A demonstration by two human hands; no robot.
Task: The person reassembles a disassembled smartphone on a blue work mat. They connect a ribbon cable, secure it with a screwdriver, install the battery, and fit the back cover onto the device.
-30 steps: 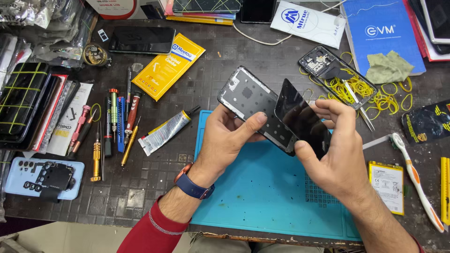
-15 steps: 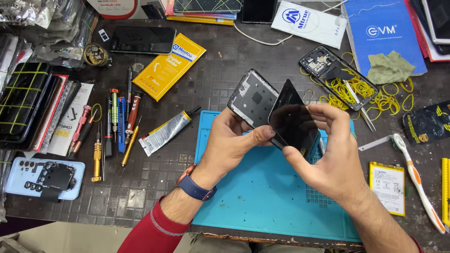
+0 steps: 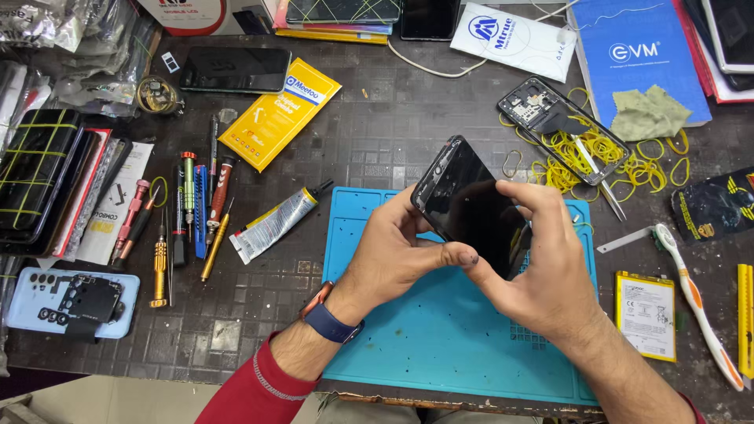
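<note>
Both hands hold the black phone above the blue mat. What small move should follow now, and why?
Probably press the screen edges evenly into the frame. The phone sits tilted between the left hand and right hand over the blue mat, glass facing up, thumbs meeting at its lower edge.

Both your forearms come up from the bottom edge and converge mid-frame. Your left hand (image 3: pixel 393 251) is palm-in, fingers curled, thumb stretched right until its tip meets your right hand (image 3: pixel 542 267). Right hand is arched, fingers hooked over from the top, thumb low and pointing left. Left wrist straight, right wrist slightly bent inward.
</note>
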